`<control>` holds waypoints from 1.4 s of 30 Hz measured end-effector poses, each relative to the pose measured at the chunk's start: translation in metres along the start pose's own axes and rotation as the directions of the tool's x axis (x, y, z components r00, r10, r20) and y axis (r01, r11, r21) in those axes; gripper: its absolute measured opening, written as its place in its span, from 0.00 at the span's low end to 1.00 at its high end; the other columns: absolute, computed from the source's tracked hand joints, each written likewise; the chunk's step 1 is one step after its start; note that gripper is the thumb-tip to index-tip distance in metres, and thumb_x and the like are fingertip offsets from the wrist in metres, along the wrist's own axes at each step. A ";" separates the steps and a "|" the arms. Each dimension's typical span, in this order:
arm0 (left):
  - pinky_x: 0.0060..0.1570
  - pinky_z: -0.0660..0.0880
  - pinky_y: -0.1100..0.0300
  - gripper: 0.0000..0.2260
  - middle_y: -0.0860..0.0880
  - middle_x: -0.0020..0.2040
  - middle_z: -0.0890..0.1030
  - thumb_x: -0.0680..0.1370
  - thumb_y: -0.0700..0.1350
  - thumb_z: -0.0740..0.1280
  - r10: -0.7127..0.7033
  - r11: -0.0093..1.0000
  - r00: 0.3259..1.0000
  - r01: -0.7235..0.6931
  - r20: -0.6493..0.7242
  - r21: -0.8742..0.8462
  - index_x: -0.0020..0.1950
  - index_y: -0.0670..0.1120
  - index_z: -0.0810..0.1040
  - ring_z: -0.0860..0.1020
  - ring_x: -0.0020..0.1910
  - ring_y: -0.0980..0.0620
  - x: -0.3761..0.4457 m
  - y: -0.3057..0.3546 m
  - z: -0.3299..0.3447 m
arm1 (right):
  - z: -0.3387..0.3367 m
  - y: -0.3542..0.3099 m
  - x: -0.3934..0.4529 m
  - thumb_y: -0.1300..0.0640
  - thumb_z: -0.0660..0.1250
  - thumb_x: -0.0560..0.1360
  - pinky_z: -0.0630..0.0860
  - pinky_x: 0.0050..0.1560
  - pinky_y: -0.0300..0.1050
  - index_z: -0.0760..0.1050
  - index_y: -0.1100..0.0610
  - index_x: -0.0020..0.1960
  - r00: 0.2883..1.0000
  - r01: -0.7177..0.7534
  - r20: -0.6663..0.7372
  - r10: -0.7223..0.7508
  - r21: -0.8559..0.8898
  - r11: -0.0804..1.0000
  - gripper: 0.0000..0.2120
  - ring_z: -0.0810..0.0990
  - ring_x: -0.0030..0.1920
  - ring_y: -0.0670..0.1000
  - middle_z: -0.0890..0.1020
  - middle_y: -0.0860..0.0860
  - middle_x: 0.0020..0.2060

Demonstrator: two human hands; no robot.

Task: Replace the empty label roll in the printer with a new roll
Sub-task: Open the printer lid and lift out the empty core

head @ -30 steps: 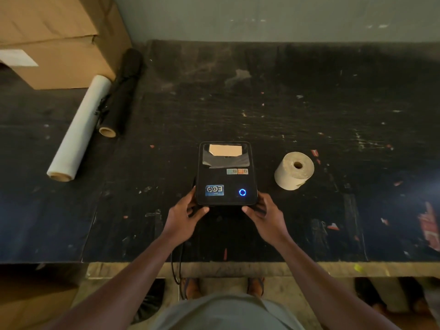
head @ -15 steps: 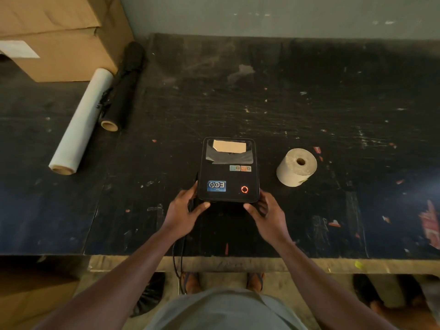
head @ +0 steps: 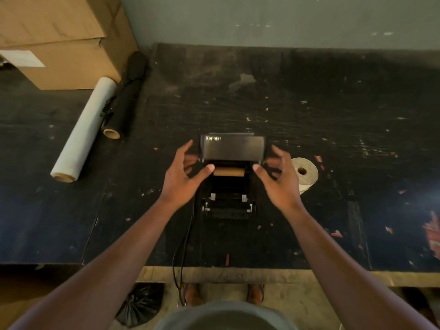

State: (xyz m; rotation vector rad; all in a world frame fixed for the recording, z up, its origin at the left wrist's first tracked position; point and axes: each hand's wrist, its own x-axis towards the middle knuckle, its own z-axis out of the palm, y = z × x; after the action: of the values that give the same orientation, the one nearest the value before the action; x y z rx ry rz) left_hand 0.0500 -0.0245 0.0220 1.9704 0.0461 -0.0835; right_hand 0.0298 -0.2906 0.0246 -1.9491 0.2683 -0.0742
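1. The printer [head: 229,186] sat near the middle of the table's [head: 309,96] front edge, its lid [head: 232,146] raised.
2. A bare brown core [head: 229,171] lay inside the open bay.
3. The left hand [head: 182,177] and right hand [head: 279,181] flanked the printer, fingers spread, gripping nothing.
4. The new roll [head: 304,173] lay just right of the printer.

— Printers? One printer [head: 232,177], center frame, lid [head: 232,146] raised.
— Label rolls? One bare core [head: 229,171] inside, one full roll [head: 305,173] at right.
— Long rolls, upper left? Two: one white roll [head: 83,131], one black roll [head: 128,94].
— Boxes? One cardboard box [head: 64,39]. Hands? Two: left hand [head: 183,176], right hand [head: 279,179].
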 end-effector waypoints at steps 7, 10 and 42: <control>0.68 0.74 0.56 0.42 0.53 0.71 0.77 0.74 0.50 0.79 -0.005 0.999 1.000 0.004 -0.024 -0.034 0.83 0.53 0.60 0.77 0.68 0.55 0.057 0.018 0.004 | 0.005 -0.011 0.054 0.58 0.74 0.77 0.75 0.68 0.46 0.61 0.51 0.80 1.000 0.022 0.009 -0.022 0.059 0.998 0.36 0.77 0.66 0.45 0.79 0.46 0.69; 0.67 0.75 0.58 0.40 0.52 0.73 0.76 0.76 0.47 0.78 -0.001 0.999 1.000 0.000 -0.019 -0.047 0.83 0.52 0.60 0.77 0.67 0.56 0.071 0.017 0.004 | 0.005 -0.009 0.067 0.60 0.72 0.77 0.75 0.68 0.48 0.62 0.50 0.80 0.999 0.034 0.030 -0.036 0.063 0.997 0.35 0.77 0.68 0.47 0.77 0.46 0.71; 0.57 0.82 0.59 0.12 0.50 0.53 0.88 0.78 0.46 0.76 -0.169 0.957 0.975 0.197 0.142 -0.215 0.61 0.52 0.85 0.86 0.56 0.54 0.052 -0.008 0.018 | -0.011 0.021 0.053 0.52 0.75 0.77 0.80 0.58 0.46 0.83 0.52 0.56 0.916 -0.105 0.395 0.064 0.085 0.991 0.09 0.88 0.50 0.47 0.90 0.47 0.48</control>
State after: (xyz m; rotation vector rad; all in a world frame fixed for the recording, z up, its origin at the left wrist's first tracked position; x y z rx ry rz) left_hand 0.1001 -0.0386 0.0037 1.7240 0.1518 -0.3075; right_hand 0.0766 -0.3198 0.0058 -1.7988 0.0792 0.3517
